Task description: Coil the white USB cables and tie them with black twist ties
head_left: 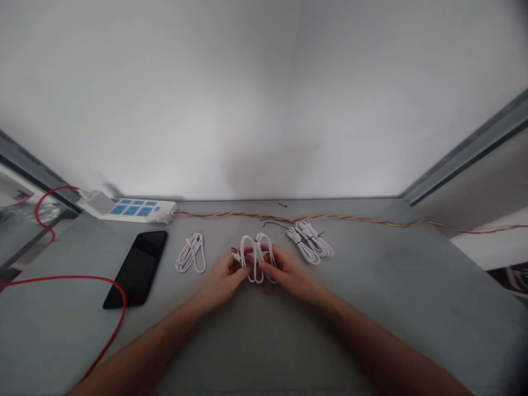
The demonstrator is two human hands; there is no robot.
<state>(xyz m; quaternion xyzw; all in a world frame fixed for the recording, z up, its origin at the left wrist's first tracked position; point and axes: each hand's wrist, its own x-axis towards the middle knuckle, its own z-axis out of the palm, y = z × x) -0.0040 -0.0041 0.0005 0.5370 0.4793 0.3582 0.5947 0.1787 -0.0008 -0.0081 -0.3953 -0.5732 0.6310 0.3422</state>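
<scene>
White cable held in two hands above a grey table. The cable lies directly between the left hand and the right hand, neither being clearly nearer: the left grips its left side, the right its right side. Its loops stand side by side, their long axis running away from the person, roughly across the line that joins the hands. Both grips are narrow, each thumb pressing the cable from the near side with fingers behind it; the fingertips beneath are blurred, so their exact hold is probably best left open. The cable is slim, smooth and bent into rounded loops, with no tie to be seen around it; a plug with a coppery tip projects at the upper left, beside the left fingers. To the left of the hands rest a white coil and, farther out, a black phone, a red cord crossing its near end. To the right, just beyond the right hand, rests a white bundle bound with a dark tie. Behind, a twisted wire runs from a power strip along the wall
</scene>
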